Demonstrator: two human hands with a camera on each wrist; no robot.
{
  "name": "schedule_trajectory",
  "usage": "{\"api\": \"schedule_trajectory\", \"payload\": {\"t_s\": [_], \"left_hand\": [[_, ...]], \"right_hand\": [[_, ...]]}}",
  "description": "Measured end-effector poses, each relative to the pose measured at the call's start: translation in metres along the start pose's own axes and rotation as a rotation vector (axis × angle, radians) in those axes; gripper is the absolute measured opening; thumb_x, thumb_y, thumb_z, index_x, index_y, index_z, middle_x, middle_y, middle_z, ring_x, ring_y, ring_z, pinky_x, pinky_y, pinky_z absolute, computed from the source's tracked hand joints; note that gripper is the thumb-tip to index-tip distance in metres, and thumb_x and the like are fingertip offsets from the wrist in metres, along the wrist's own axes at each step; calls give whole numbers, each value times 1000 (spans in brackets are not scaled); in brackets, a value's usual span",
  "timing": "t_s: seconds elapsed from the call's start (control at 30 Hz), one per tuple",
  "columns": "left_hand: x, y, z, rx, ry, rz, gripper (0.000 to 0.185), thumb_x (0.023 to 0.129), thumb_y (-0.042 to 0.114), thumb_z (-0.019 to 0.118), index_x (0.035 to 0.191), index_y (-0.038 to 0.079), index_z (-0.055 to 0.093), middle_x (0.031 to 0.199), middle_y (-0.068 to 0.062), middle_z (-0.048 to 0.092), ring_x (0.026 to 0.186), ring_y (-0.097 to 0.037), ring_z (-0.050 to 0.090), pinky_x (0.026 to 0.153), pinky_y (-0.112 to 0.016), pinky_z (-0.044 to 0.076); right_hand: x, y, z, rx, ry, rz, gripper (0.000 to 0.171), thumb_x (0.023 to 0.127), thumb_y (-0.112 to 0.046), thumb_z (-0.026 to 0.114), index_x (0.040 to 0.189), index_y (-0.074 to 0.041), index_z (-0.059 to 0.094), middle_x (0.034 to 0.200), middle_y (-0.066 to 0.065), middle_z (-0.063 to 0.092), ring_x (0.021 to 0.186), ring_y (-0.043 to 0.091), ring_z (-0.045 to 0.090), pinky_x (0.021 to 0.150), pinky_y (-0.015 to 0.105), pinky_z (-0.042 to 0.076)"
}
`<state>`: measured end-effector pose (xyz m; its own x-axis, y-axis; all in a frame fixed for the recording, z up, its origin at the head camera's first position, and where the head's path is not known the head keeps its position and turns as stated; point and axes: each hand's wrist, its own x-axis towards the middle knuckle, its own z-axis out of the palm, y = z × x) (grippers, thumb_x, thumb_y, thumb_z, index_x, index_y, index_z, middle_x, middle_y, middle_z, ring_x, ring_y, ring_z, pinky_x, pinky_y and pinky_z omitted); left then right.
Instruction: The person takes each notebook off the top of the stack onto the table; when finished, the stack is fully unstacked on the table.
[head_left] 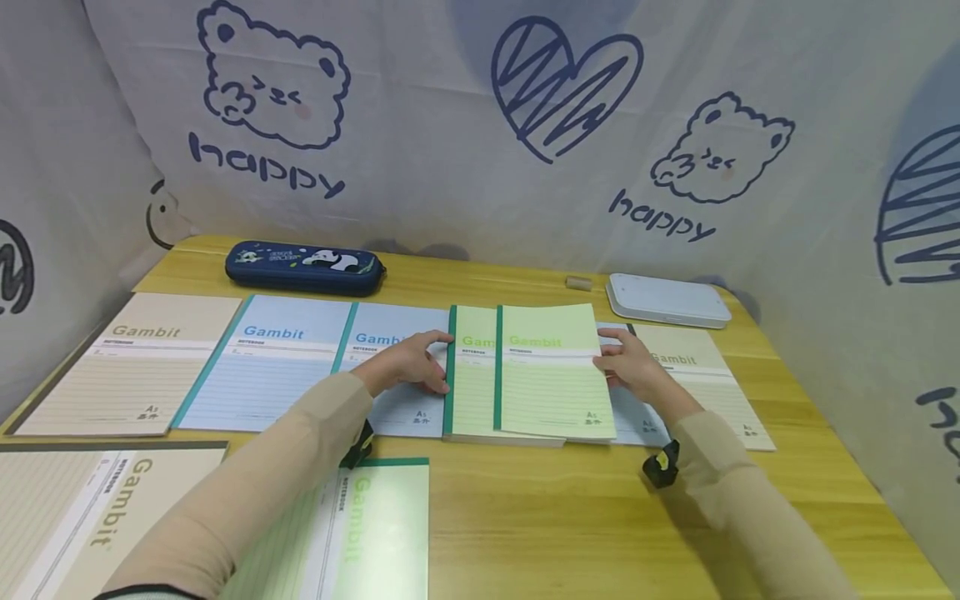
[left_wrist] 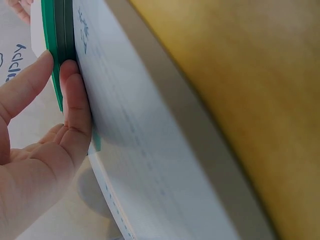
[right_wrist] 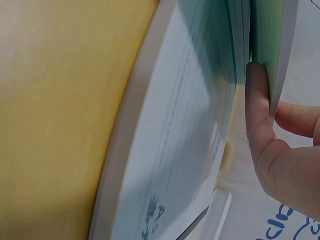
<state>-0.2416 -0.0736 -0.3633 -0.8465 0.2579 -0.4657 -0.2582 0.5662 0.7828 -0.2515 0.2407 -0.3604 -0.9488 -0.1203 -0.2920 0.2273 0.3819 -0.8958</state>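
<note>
Two green notebooks overlap in the middle of the row in the head view. The upper green notebook (head_left: 555,379) partly covers the lower green notebook (head_left: 471,392). At the lower one's spine, my left hand (head_left: 408,365) pinches the left edge, its thumb by the green binding (left_wrist: 49,30) and fingers beneath in the left wrist view. My right hand (head_left: 637,364) pinches the upper one's right edge, with a finger under the green cover (right_wrist: 267,40) in the right wrist view. Blue notebooks (head_left: 390,404) lie below and beside them, partly hidden.
Beige notebooks (head_left: 138,358) lie at both ends of the row. Another beige notebook (head_left: 67,517) and a green notebook (head_left: 382,533) lie in front at left. Behind stand a navy panda pencil case (head_left: 303,268), a small tan block (head_left: 579,283) and a white case (head_left: 667,298).
</note>
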Motion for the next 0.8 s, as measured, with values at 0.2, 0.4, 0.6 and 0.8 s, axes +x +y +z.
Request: {"api": "schedule_trajectory", "payload": {"t_s": [0.2,0.4,0.6,0.8], "left_hand": [[-1,1,0,-2,-2,-1,83,70,-4,72,138,16,31,90,-13,55,66,-20,56,59,-27,44],[-1,2,0,-3,-1,-6,82,70,-4,72,138,16,31,91,-13,54,67,-20,56,60,-27,44],[-1,2,0,0,-5,-6,82,70,-4,72,138,16,31,92,-13,54,68,-20,56,60,-27,44],[-2,2,0,-10,-6,-1,82,70,-4,72,138,16,31,91,-13,54,67,-20,56,59,-27,44]], "right_hand": [[-7,2,-10,25,18,-20,59,90,5,43,140,-1,12,102,14,51,62,8,54,55,25,45],[-12,6,-22,14,20,-44,57,91,4,42,139,0,13,99,9,51,62,7,54,56,25,46],[-16,11,-35,35,54,-50,54,91,4,41,140,-1,17,101,9,51,64,6,56,55,25,46],[-24,13,-45,97,61,-60,55,91,5,40,140,0,16,98,4,54,68,7,58,57,25,48]]}}
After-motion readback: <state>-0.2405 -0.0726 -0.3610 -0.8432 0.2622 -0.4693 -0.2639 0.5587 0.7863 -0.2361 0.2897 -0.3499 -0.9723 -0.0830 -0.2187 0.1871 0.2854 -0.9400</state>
